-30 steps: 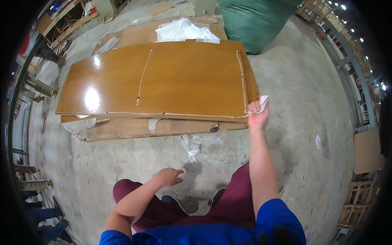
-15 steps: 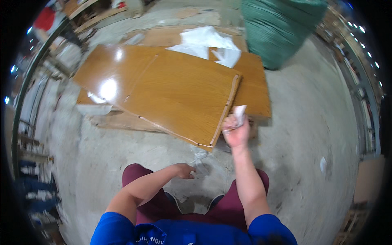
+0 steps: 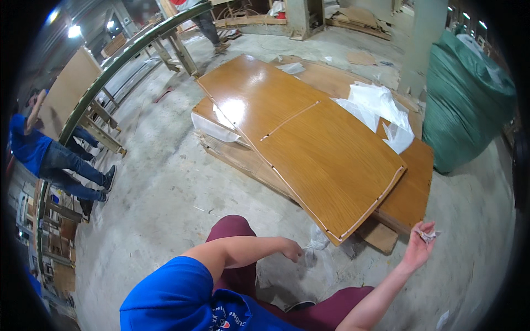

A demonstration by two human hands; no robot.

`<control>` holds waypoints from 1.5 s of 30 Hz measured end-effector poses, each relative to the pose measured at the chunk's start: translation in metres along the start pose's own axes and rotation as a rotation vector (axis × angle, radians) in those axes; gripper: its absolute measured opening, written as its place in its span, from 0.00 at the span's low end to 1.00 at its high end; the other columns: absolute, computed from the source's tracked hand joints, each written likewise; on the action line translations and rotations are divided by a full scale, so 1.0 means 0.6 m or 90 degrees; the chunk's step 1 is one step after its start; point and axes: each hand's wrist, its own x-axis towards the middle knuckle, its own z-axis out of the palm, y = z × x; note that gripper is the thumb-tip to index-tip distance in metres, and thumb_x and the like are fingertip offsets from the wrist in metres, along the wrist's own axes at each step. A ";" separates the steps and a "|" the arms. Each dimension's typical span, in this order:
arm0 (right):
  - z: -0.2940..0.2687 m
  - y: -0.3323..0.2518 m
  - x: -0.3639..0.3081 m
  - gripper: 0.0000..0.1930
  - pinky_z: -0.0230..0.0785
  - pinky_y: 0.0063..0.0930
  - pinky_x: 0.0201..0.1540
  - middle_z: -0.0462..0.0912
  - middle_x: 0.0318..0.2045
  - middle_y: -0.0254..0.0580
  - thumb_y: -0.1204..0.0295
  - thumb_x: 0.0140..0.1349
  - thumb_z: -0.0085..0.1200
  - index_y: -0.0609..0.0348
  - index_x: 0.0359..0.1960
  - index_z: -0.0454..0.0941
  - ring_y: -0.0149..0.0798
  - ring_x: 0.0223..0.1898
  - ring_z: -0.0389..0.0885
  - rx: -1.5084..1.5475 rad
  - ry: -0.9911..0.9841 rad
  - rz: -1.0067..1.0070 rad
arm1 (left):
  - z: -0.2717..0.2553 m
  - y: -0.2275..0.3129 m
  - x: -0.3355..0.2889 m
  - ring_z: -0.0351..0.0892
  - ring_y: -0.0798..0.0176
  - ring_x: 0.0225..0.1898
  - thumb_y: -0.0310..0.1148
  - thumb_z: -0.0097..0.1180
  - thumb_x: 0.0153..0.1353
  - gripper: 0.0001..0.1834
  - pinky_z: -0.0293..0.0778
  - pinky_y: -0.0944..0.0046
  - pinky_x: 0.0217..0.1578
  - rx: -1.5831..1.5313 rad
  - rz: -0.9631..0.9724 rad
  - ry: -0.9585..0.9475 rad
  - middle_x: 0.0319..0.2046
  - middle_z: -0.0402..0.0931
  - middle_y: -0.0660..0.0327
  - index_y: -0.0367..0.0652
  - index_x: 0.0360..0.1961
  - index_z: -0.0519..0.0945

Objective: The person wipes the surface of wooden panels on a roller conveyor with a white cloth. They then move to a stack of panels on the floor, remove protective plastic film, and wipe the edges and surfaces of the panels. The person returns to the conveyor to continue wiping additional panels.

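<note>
My right hand [image 3: 417, 251] is closed round a crumpled whitish wad of paper or cloth [image 3: 428, 235], off the near right corner of the wooden panels. My left hand [image 3: 290, 249] hangs low over the floor with its fingers loosely bent, seemingly empty, beside thin clear plastic film [image 3: 317, 239]. In front of me lies a glossy brown wooden panel [image 3: 309, 140]. Pale lines with dark spots run along its near long edge and right end, and another crosses its face. Under it, a second brown panel [image 3: 415, 185] sticks out on the right.
White wrapping sheet [image 3: 378, 105] lies crumpled on the panels' far side. Cardboard [image 3: 314, 77] shows beneath the stack. A big green sack [image 3: 466, 105] stands at the far right. On the left, a person in blue [image 3: 52, 160] is beside a board [image 3: 69, 91] and a green-edged rail [image 3: 118, 71].
My view has swung left and up, showing the person on the left. My right hand has moved away from the upper panel's edge, still gripping the wad. My left hand stays low near the film.
</note>
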 end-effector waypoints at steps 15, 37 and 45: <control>0.001 0.061 -0.001 0.19 0.44 0.22 0.17 0.56 0.10 0.27 0.58 0.57 0.48 0.48 0.13 0.58 0.27 0.12 0.51 -0.191 0.021 0.115 | 0.014 0.008 0.044 0.74 0.45 0.47 0.41 0.55 0.50 0.24 0.69 0.51 0.48 -0.005 -0.033 -0.043 0.45 0.75 0.45 0.36 0.46 0.77; -0.025 0.006 0.014 0.20 0.44 0.22 0.19 0.53 0.15 0.30 0.66 0.68 0.34 0.64 0.57 0.62 0.27 0.16 0.50 -0.100 -0.164 0.088 | 0.002 -0.011 0.031 0.70 0.46 0.53 0.44 0.54 0.51 0.28 0.66 0.53 0.52 -0.054 -0.024 -0.018 0.50 0.73 0.46 0.40 0.53 0.73; -0.018 -0.006 0.004 0.20 0.43 0.22 0.19 0.52 0.15 0.29 0.64 0.68 0.34 0.66 0.54 0.64 0.26 0.16 0.48 -0.107 -0.127 0.054 | -0.012 0.016 0.013 0.73 0.48 0.49 0.45 0.54 0.49 0.25 0.68 0.54 0.48 -0.066 -0.011 0.066 0.44 0.76 0.47 0.41 0.46 0.77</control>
